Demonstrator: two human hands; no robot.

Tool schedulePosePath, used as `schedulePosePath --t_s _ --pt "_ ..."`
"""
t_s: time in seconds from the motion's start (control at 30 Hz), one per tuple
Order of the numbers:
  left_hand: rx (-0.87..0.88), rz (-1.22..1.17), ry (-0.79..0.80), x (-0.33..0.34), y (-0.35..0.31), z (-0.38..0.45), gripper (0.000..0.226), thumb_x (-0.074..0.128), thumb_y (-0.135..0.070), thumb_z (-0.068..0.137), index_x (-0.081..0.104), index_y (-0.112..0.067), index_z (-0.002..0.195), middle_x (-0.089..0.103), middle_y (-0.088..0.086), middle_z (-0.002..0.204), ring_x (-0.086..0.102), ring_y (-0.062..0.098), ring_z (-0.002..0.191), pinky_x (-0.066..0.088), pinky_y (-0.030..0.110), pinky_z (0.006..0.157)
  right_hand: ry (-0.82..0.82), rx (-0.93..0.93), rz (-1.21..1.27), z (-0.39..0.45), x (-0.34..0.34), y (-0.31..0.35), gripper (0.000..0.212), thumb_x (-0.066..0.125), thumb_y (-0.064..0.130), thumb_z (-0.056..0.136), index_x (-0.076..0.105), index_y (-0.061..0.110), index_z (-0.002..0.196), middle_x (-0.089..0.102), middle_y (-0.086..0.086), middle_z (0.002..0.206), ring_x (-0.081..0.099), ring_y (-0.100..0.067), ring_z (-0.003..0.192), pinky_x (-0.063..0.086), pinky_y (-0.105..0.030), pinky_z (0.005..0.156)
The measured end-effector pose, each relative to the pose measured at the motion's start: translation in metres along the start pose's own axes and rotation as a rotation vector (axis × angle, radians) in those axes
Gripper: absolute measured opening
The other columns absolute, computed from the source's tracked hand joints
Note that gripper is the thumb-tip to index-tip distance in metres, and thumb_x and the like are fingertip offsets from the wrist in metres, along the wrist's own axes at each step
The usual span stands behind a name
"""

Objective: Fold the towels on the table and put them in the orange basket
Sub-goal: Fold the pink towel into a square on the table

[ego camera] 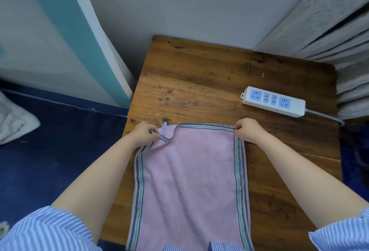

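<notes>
A pink towel [189,180] with grey, green and blue striped borders lies lengthwise on the wooden table [209,83], its near end running off the table's front edge toward me. My left hand [144,132] pinches the towel's far left corner, which is slightly turned over. My right hand [246,129] pinches the far right corner. Both corners rest at table level about midway across the tabletop. No orange basket is in view.
A white power strip [273,101] with blue sockets lies on the table's far right, its cable [327,117] trailing off the right edge. Grey curtains [339,37] hang at the right. A dark blue floor [60,151] and a white cloth [14,125] are on the left.
</notes>
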State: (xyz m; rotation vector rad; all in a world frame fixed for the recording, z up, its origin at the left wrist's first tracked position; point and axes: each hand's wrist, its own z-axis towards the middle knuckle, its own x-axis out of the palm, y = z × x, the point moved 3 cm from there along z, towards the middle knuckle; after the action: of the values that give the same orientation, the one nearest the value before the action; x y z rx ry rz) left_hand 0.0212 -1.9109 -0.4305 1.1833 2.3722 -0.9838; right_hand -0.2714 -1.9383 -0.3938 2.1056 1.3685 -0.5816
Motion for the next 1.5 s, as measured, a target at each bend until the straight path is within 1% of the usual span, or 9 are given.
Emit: schedulePosePath --t_s 0.1,0.23,0.43,0.7,0.9,1.2,1.27,1.4,1.5 --pt "0.032 0.178 0.022 0.003 -0.005 0.002 0.020 0.057 -0.024 0.090 0.068 -0.014 0.102 0.041 0.007 0.135 0.032 0.027 0.129 0.027 0.035 0.108 -0.012 -0.004 0.013 -0.001 -0.001 -0.001 0.006 0.054 0.011 0.088 0.059 0.007 0.086 0.056 -0.010 0.087 0.052 -0.019 0.080 0.037 -0.017 0.051" --pt "0.058 0.420 -0.009 0.001 -0.006 0.001 0.025 0.049 -0.030 0.092 0.065 -0.014 0.103 0.058 0.009 0.118 0.045 0.030 0.115 0.040 0.034 0.091 -0.019 0.007 0.005 -0.006 0.000 0.000 0.013 0.056 0.012 0.088 0.062 0.004 0.096 0.057 -0.010 0.089 0.053 -0.019 0.081 0.038 -0.017 0.052" --pt "0.073 0.231 -0.081 -0.017 0.011 -0.017 0.015 0.049 -0.017 0.094 0.055 -0.006 0.086 0.058 0.016 0.095 0.049 0.023 0.082 0.034 0.029 0.060 -0.112 -0.015 0.047 -0.019 -0.004 -0.007 0.012 0.053 0.007 0.088 0.063 0.002 0.092 0.055 -0.012 0.087 0.052 -0.020 0.081 0.037 -0.017 0.051" --pt "0.121 0.141 -0.231 -0.042 0.000 -0.059 0.021 0.051 -0.019 0.094 0.048 -0.008 0.113 0.058 0.013 0.114 0.055 0.025 0.099 0.044 0.032 0.079 -0.285 -0.161 0.282 -0.060 -0.029 -0.012 0.015 0.056 0.009 0.087 0.066 0.002 0.097 0.058 -0.006 0.093 0.052 -0.019 0.092 0.042 -0.029 0.076" --pt "0.217 0.718 -0.030 -0.066 -0.047 -0.104 0.022 0.049 -0.011 0.091 0.062 0.000 0.105 0.061 0.017 0.110 0.053 0.027 0.091 0.039 0.030 0.075 -0.446 -0.384 0.164 -0.110 -0.066 0.003 0.011 0.054 0.000 0.083 0.054 0.010 0.086 0.052 -0.005 0.090 0.048 -0.019 0.086 0.036 -0.024 0.067" --pt "0.559 -0.055 -0.901 -0.148 -0.111 -0.187 0.023 0.045 0.002 0.091 0.059 0.006 0.108 0.063 0.025 0.103 0.057 0.037 0.097 0.039 0.034 0.079 -1.143 -0.593 0.010 -0.205 -0.159 0.014 0.026 0.046 -0.001 0.080 0.066 -0.010 0.094 0.056 -0.029 0.094 0.057 -0.040 0.091 0.046 -0.037 0.080" --pt "0.573 -0.004 -0.916 -0.144 -0.112 -0.199 0.023 0.045 -0.002 0.093 0.058 0.004 0.111 0.064 0.025 0.103 0.058 0.038 0.096 0.041 0.036 0.079 -1.314 -0.605 0.086 -0.223 -0.158 0.015 0.027 0.042 -0.003 0.080 0.065 -0.011 0.093 0.056 -0.030 0.094 0.057 -0.041 0.089 0.044 -0.036 0.077" --pt "0.353 0.585 -0.694 -0.129 -0.113 -0.201 0.024 0.036 -0.012 0.098 0.053 -0.007 0.114 0.061 0.014 0.114 0.058 0.031 0.102 0.045 0.036 0.082 -1.031 -0.450 -0.086 -0.214 -0.134 0.003 0.031 0.039 -0.001 0.085 0.063 -0.005 0.104 0.056 -0.025 0.106 0.056 -0.039 0.102 0.045 -0.037 0.083" --pt "0.559 0.555 -0.941 -0.135 -0.123 -0.222 0.018 0.044 -0.009 0.095 0.058 0.000 0.103 0.065 0.019 0.098 0.065 0.035 0.086 0.050 0.039 0.070 -1.258 -0.582 0.056 -0.232 -0.137 -0.007 0.040 0.032 0.009 0.078 0.066 -0.009 0.086 0.061 -0.030 0.086 0.061 -0.042 0.082 0.050 -0.039 0.072"
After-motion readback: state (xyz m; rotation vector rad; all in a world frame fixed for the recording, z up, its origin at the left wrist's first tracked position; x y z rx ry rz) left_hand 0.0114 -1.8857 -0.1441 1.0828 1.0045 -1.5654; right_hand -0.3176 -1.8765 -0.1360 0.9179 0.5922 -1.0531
